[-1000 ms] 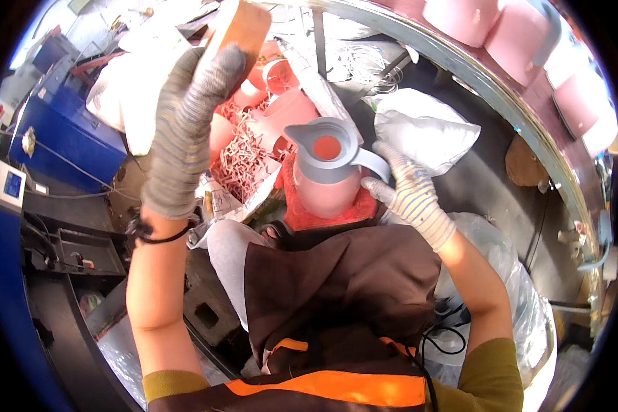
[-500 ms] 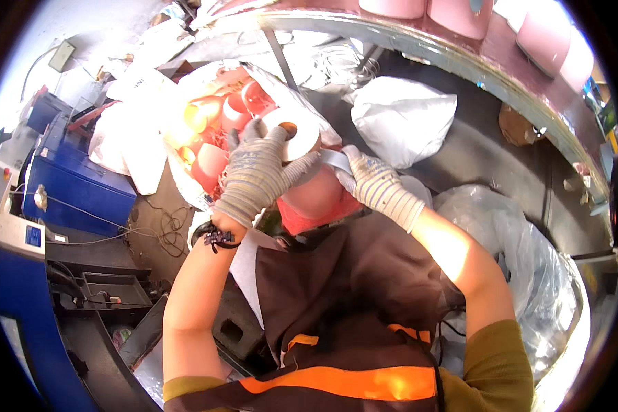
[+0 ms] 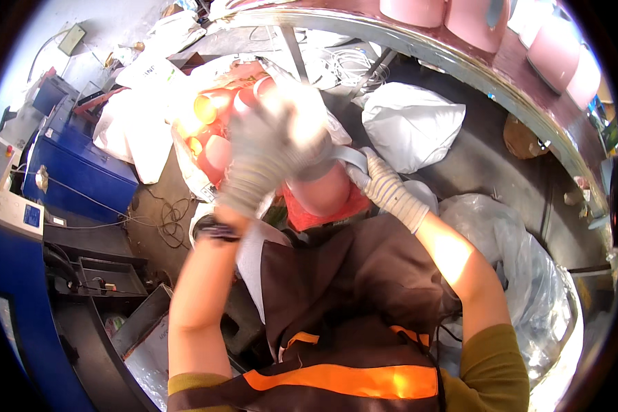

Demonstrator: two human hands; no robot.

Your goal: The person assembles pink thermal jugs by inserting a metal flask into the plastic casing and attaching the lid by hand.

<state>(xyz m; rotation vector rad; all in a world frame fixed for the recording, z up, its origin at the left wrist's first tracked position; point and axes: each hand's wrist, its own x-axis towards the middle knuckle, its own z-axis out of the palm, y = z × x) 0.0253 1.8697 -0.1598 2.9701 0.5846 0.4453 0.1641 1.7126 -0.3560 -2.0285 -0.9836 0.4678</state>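
Observation:
My left hand (image 3: 257, 154), in a striped knit glove, is smeared by motion. It is at a pale roll of tape (image 3: 310, 123), also blurred; its fingers cannot be made out singly. My gloved right hand (image 3: 381, 178) has its thumb and fingers closed on a curved grey strip (image 3: 351, 156), which reaches toward the roll. Whether the strip joins the roll is hidden. Beneath both hands, a rounded pink plastic body (image 3: 321, 193) rests on a red piece (image 3: 336, 209) in front of my lap.
A white sack (image 3: 192, 172) of orange-pink plastic parts stands beyond my left hand. Across the top, a bench (image 3: 391, 27) bears pink jugs (image 3: 555, 55). A white bag (image 3: 412, 127) lies below it; clear plastic bags (image 3: 515, 254) are at my right, blue machine cabinets (image 3: 79, 168) at left.
My left hand and the roll have shifted slightly and become blurred. My right hand, still on the grey strip, appears a little farther right. The whole view has shifted slightly.

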